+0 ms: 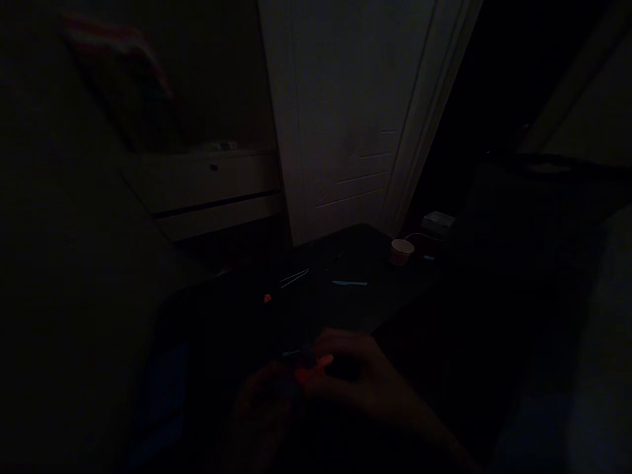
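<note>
The scene is very dark. Low in the head view, my right hand (363,375) pinches a small bright red piece (312,370) between thumb and fingers; its kind is not clear. Close beside it on the left is my left hand (264,398), with its fingers curled around something dark that I cannot make out. The two hands almost meet at the red piece. Beyond them on the dark table (316,309) lie a small orange-red lump (267,298), a thin two-pronged tool like tweezers (295,277) and a pale blue plastic knife (349,284).
A pale cup or tub (401,251) stands near the table's far right corner. Behind the table are a white door (345,99) and a drawer cabinet (217,184). A bluish flat thing (162,395) shows dimly at lower left.
</note>
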The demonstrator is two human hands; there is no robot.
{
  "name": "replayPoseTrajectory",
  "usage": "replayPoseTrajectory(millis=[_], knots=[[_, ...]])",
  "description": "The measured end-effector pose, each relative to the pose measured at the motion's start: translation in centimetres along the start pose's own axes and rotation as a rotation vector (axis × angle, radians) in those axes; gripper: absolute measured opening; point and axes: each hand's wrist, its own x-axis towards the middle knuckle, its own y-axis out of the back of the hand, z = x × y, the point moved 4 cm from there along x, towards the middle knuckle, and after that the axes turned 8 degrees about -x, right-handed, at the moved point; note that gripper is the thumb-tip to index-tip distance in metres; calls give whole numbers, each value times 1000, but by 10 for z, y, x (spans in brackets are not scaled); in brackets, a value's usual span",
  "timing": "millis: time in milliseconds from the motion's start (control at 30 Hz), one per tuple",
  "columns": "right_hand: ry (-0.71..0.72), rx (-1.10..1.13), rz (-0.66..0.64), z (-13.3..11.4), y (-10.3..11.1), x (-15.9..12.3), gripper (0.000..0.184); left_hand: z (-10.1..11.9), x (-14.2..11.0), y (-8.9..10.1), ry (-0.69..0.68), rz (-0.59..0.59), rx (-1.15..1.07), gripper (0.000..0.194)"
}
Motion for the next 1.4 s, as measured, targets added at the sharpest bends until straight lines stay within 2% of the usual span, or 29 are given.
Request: replayPoseTrajectory(millis=[67,300,500,600,700,800,867,1033,1200,1400], knots=[[4,-1,-10,1,-1,0,25,-3,3,7,-7,35,7,42],[4,-41,-60,-3,0,1,21,-10,20,13,28,-88,50,46],[-34,-29,-102,-5,1,2,21,-19,16,13,53,0,20,46],[-11,-22,-120,-8,1,10,23,-15,15,7,11,44,-8,49],[-61,-87,-144,-4,7,25,20,-4,15,0,-61,32,1,50],[-66,-232,-153,15,22,47,17,10,15,5,-205,33,79,54],[-12,-389,-164,36,33,64,18,19,15,15,-293,87,124,57],[-29,-540,-168,95,58,105,18,27,27,36,-397,221,378,59],[-60,-622,-216,128,67,124,18,16,45,36,-420,269,542,59],[-76,-642,-215,153,68,122,21,-3,48,39,-410,316,584,61]])
